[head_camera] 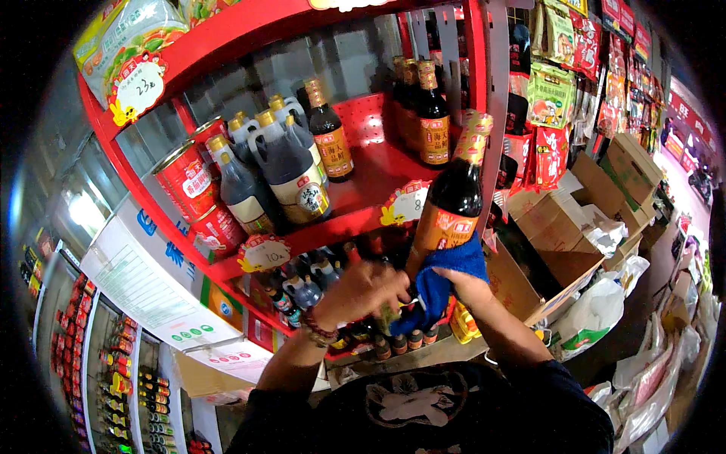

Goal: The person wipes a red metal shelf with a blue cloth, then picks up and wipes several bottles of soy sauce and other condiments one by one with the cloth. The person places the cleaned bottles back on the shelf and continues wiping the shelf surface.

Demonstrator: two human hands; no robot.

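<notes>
My right hand point(468, 289) holds a blue cloth point(454, 264) wrapped around the lower part of a dark glass sauce bottle point(454, 198). The bottle has an orange label and a patterned gold neck, and leans slightly. My left hand point(363, 292) is close to the bottle's lower left side, blurred, with its fingers bent; whether it grips the bottle or something else is unclear. Behind, on a red metal shelf point(363, 201), stand a similar bottle point(334, 144), several more at the right point(435, 125), and plastic jugs of dark liquid point(289, 176).
Red cans point(190, 181) stand at the shelf's left end, above white cartons point(153, 284). More bottles point(303, 292) fill the lower shelf. Open cardboard boxes point(556, 227) and plastic bags point(595, 312) lie at the right, below hanging packets point(550, 96). Stocked shelves point(88, 340) line the left.
</notes>
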